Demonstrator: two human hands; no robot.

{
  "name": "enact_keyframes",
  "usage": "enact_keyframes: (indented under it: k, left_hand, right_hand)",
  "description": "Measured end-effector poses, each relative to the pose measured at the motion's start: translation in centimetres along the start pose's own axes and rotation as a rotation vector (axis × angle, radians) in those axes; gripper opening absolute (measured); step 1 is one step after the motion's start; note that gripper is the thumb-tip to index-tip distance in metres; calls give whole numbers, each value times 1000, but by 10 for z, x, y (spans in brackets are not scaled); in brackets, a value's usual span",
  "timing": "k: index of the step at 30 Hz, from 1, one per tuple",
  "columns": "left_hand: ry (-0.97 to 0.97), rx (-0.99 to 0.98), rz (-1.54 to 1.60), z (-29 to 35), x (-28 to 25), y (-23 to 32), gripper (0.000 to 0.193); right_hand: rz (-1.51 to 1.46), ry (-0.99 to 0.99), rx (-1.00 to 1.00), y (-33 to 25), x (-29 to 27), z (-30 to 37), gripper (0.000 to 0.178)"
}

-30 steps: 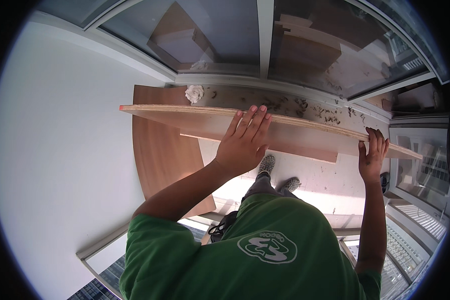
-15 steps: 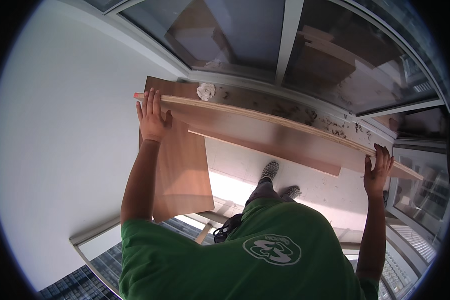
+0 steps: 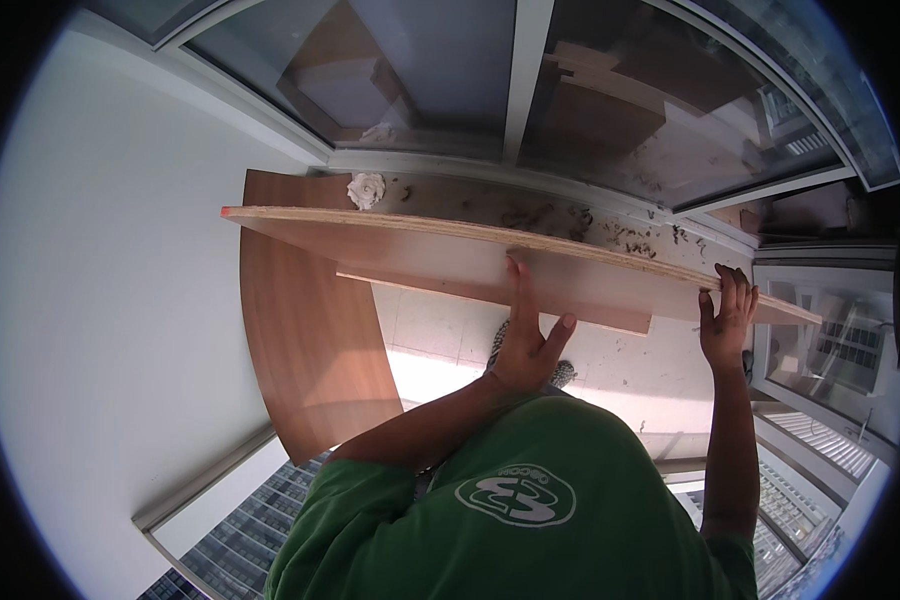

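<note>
A long wooden board (image 3: 400, 245) stands on edge before me, its pale layered top edge running left to right. At its right part my right hand (image 3: 730, 318) grips that top edge, fingers over it and thumb on the near face. My left hand (image 3: 530, 345) is in front of the board's middle with fingers stretched and thumb apart, holding nothing; whether its fingertips touch the face I cannot tell. Lower down, a narrower wooden panel (image 3: 610, 318) runs along the board; how they join is hidden. Another brown wood panel (image 3: 315, 340) leans or lies at the left, partly behind the board.
Behind the board, a crumpled white lump (image 3: 366, 190) and scattered dark debris (image 3: 630, 240) lie beside the window frame (image 3: 420, 165). A white wall (image 3: 120, 300) rises at the left. Glass panes with a railing (image 3: 205, 480) stand near me; a glazed door (image 3: 820, 345) is at the right.
My left hand has let go of the board's left end and moved right to its middle. My right hand keeps its hold. The view has shifted slightly to the right.
</note>
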State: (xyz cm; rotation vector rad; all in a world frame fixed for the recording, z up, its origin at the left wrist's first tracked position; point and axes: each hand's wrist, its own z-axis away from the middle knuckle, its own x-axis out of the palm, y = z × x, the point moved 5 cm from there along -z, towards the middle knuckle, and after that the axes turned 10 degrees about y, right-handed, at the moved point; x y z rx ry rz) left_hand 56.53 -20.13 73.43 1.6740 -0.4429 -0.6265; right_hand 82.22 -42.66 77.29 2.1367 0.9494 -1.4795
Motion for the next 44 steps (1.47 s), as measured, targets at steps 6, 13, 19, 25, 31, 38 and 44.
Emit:
enact_keyframes:
  k: [6,13,19,25,31,38,44]
  left_hand:
    - [-321,70,-251,-48,-37,3,40]
    - [-243,1046,-930,-101,-60,127,49]
    - [-586,382,-1093,-121,-92,29,58]
    - [-685,502,-982,-119,-81,34,55]
    - [-866,476,-708,-102,-22,63,58]
    - [-982,476,-1045,-97,36,51,47]
    - [-928,203,-1163,-95,33,47,40]
  right_hand:
    - [-22,-12,63,2,-20,-3,51]
    - [-76,-203,142,-4,-26,-11,53]
    - [-157,-366,126,-1,-29,5,58]
    - [142,153,369,69,-67,56,63]
    - [-119,-32,1146,154,-63,199,48]
    - [-403,-934,1742,37,4,441,68]
    - [-766,-1161,1850,-33,39,617,70]
